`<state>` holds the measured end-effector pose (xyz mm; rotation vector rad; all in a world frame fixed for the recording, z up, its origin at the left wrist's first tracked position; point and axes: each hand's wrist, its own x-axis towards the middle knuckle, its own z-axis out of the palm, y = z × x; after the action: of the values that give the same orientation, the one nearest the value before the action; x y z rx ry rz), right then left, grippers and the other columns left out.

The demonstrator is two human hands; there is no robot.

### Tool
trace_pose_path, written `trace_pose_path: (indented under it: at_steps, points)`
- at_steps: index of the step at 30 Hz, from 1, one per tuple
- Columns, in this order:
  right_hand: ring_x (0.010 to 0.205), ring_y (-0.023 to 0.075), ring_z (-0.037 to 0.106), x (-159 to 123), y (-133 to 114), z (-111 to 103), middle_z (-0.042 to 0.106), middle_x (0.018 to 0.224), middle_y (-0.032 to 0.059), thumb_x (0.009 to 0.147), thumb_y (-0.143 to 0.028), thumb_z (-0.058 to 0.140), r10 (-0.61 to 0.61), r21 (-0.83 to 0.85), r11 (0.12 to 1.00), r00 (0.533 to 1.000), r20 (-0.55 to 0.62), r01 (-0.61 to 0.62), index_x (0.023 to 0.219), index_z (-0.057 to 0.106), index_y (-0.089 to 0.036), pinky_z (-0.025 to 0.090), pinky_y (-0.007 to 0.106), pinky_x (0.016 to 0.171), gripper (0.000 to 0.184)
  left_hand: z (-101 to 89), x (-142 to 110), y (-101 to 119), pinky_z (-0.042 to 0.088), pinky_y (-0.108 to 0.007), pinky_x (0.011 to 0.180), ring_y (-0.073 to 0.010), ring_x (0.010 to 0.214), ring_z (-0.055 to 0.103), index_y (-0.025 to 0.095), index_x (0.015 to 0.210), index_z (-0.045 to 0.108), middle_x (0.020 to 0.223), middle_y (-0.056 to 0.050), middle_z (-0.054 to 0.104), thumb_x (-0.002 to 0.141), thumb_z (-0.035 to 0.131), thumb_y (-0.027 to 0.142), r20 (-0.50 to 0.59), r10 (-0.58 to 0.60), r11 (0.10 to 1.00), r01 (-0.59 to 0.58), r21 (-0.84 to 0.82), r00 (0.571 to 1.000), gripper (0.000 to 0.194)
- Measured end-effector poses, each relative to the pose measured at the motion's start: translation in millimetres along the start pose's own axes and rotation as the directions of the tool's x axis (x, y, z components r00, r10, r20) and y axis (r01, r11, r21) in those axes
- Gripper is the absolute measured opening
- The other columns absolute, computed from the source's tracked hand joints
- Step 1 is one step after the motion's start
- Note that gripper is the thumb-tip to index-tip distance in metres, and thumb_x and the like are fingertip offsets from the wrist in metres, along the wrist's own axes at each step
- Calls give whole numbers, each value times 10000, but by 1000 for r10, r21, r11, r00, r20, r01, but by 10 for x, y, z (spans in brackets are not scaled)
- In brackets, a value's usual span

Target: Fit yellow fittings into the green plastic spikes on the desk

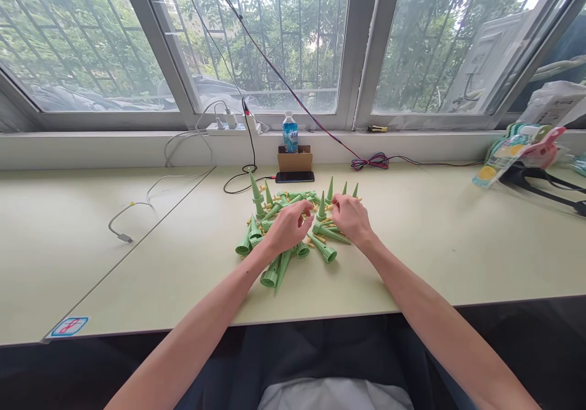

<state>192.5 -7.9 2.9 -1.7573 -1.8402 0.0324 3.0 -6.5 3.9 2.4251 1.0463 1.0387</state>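
Note:
A heap of green plastic cone spikes mixed with small tan pieces lies in the middle of the pale green table. Some spikes stand upright, most lie on their sides. My left hand rests on top of the heap with its fingers curled down into the spikes. My right hand sits just to its right, fingers bent and touching the pieces. What either hand's fingertips hold is hidden.
A black phone lies behind the heap in front of a small cardboard box holding a water bottle. Cables trail at left from a power strip. Packages and black straps sit at right.

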Motion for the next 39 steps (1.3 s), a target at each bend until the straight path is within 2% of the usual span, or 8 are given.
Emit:
trace_pose_path:
  at_steps: [5,14,23,39]
  points:
    - [774,222,606,3,1,-2,684,889,111,808,-77,507,21,-26,999,999,42,-20,890,617,-181,275,283,568,172,4,-4,-2,456,-276,571,-106,538,499,191,986,543,893,-31,645,916,501,288,2,0,1000,0,4,1000,127]
    - [751,184,599,-28,-48,-40,678,805,56,811,-133,492,27,-55,998,992,120,-21,847,614,-189,297,251,562,139,11,-2,-17,453,-269,562,-109,551,508,190,984,546,885,-31,642,917,501,295,2,3,1000,-3,-3,1000,133]
    - [775,169,587,-50,-52,-33,692,866,47,812,-171,501,-30,-47,998,982,187,39,826,639,-200,317,240,580,141,7,4,-15,453,-265,570,-103,549,502,188,982,547,873,-22,641,913,513,283,2,2,1000,-2,-2,1000,122]
    - [842,191,607,-45,-59,-28,700,924,48,811,-235,556,-27,-102,993,956,292,60,815,659,-205,334,256,599,107,19,5,-35,430,-256,561,-97,547,484,190,917,548,860,-13,627,910,513,265,-6,27,1000,-27,12,1000,82]
